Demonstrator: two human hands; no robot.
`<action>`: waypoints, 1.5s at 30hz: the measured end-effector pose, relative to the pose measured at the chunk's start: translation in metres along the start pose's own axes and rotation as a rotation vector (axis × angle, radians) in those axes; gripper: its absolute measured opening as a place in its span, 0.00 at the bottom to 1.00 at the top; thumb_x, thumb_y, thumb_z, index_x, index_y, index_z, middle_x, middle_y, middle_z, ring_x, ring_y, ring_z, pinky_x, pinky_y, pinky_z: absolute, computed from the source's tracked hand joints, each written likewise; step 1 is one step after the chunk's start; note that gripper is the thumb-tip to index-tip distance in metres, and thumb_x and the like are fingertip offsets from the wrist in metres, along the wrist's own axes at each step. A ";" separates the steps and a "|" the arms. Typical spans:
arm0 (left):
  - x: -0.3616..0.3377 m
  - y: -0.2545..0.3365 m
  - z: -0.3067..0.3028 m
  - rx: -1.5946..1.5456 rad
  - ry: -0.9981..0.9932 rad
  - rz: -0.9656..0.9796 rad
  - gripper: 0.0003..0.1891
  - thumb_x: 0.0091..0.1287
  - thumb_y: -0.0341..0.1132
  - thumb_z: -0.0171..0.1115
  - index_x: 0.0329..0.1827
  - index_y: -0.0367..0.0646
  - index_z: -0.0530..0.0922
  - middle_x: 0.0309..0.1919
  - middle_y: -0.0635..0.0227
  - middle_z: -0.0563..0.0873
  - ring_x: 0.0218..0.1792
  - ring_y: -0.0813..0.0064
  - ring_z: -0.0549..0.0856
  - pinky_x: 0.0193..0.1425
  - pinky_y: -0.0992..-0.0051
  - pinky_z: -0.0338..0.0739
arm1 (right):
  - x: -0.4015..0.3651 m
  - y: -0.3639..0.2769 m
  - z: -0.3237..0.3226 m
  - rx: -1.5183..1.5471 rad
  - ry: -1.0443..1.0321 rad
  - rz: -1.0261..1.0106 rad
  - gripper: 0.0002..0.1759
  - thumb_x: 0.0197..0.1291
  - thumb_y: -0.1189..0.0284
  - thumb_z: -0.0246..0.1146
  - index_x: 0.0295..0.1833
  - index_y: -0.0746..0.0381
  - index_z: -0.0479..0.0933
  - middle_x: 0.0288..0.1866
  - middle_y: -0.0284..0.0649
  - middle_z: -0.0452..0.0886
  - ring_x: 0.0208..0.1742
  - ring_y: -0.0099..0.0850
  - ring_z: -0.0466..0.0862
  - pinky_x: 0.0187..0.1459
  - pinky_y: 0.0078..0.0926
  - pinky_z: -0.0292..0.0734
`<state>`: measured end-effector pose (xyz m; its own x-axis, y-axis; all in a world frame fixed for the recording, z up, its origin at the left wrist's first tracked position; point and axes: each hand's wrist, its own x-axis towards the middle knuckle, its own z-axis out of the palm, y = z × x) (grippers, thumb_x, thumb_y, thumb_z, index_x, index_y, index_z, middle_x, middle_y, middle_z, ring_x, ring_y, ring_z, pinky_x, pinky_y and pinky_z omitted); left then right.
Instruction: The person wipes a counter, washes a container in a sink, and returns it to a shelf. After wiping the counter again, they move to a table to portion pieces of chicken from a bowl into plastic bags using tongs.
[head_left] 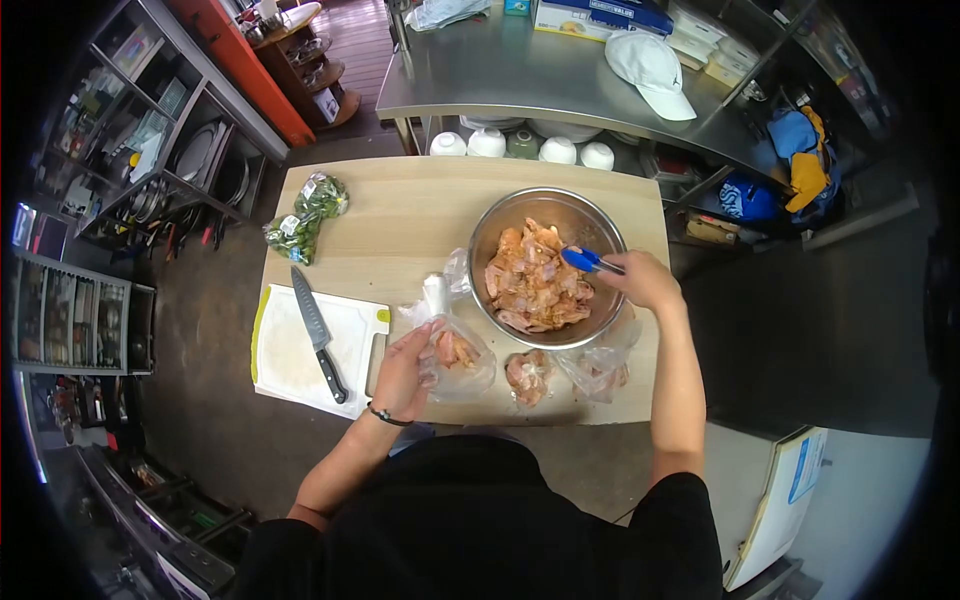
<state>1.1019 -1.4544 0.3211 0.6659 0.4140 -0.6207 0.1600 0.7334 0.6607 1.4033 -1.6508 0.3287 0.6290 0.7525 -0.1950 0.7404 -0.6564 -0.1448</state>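
My right hand is closed around blue-tipped tongs, whose tips reach into a large steel bowl. Marinated raw meat pieces, possibly chicken, are heaped in the bowl, and the tongs' tips are at the right of the heap. With my left hand I grip the edge of a clear plastic bag left of the bowl's lower side. Some meat pieces are inside this bag. Just below the bowl lie another bag of meat and a crumpled clear bag.
At left, a chef's knife rests across a white cutting board. Bagged green vegetables lie behind it. A roll of plastic bags is near my left hand. Beyond the wooden table stands a steel counter with a white cap.
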 end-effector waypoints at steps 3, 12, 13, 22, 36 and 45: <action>-0.001 0.002 0.003 0.001 0.002 -0.010 0.16 0.70 0.41 0.53 0.54 0.42 0.77 0.34 0.74 0.82 0.20 0.89 0.71 0.20 0.87 0.59 | -0.017 0.021 -0.003 0.552 -0.097 -0.126 0.15 0.61 0.66 0.60 0.51 0.61 0.80 0.23 0.34 0.80 0.22 0.21 0.75 0.27 0.22 0.70; 0.008 0.002 0.029 -0.007 -0.002 -0.022 0.16 0.70 0.40 0.52 0.55 0.43 0.77 0.27 0.79 0.76 0.19 0.89 0.68 0.20 0.85 0.59 | -0.081 -0.007 -0.040 1.223 -0.310 0.108 0.19 0.64 0.68 0.59 0.58 0.64 0.74 0.23 0.22 0.71 0.22 0.11 0.65 0.23 0.12 0.60; 0.009 0.002 0.033 -0.011 0.011 -0.029 0.16 0.70 0.40 0.51 0.55 0.43 0.76 0.21 0.82 0.71 0.16 0.89 0.64 0.18 0.85 0.56 | -0.086 -0.016 -0.042 1.220 -0.293 0.057 0.19 0.64 0.68 0.59 0.59 0.64 0.74 0.26 0.25 0.75 0.26 0.12 0.68 0.27 0.13 0.64; 0.003 0.003 0.042 0.036 -0.064 0.011 0.12 0.70 0.40 0.51 0.45 0.43 0.79 0.21 0.81 0.74 0.18 0.89 0.69 0.18 0.87 0.60 | -0.096 -0.155 0.014 0.243 -0.028 -0.199 0.25 0.55 0.57 0.62 0.55 0.59 0.75 0.30 0.45 0.82 0.30 0.39 0.83 0.30 0.34 0.78; -0.025 0.019 0.042 0.039 -0.135 -0.009 0.10 0.65 0.31 0.55 0.49 0.43 0.77 0.31 0.78 0.83 0.21 0.92 0.76 0.15 0.89 0.61 | -0.134 -0.108 0.027 1.453 0.117 0.208 0.27 0.52 0.71 0.69 0.57 0.63 0.69 0.43 0.32 0.75 0.39 0.21 0.74 0.42 0.21 0.73; -0.022 -0.013 0.116 0.287 -0.474 -0.151 0.15 0.66 0.27 0.54 0.55 0.34 0.74 0.40 0.68 0.83 0.35 0.82 0.81 0.42 0.83 0.75 | -0.183 -0.083 0.056 1.449 0.533 0.447 0.22 0.54 0.84 0.60 0.55 0.64 0.67 0.45 0.34 0.74 0.48 0.23 0.74 0.50 0.19 0.69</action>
<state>1.1694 -1.5355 0.3756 0.8638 -0.0194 -0.5035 0.4258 0.5625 0.7087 1.2132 -1.7368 0.3218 0.9590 0.2245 -0.1732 -0.1590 -0.0800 -0.9840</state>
